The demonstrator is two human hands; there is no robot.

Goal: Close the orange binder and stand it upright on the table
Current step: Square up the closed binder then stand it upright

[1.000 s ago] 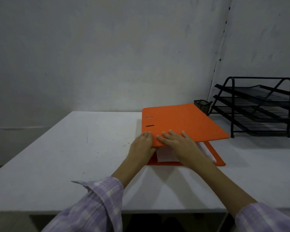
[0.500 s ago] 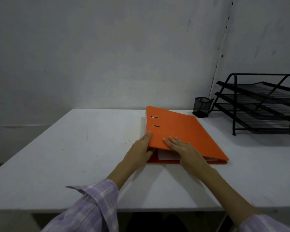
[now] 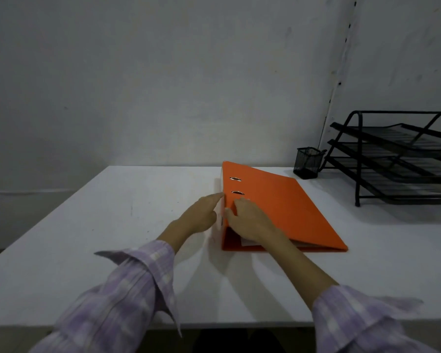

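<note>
The orange binder [image 3: 283,205] lies flat and closed on the white table [image 3: 112,225], spine to the left, two metal ring slots showing near its far left corner. White paper peeks out at its near edge. My left hand [image 3: 201,215] rests against the spine, index finger stretched along it. My right hand [image 3: 250,220] lies on the cover near the spine, thumb hooked over the spine edge, fingers curled on the cover.
A black mesh pen cup [image 3: 307,163] stands at the back right by the wall. A black three-tier wire letter tray [image 3: 402,159] fills the table's right rear corner. Grey walls close the back and right.
The raised cover has come down onto the binder, which now lies closed. Both hands slid left from the near edge to the spine.
</note>
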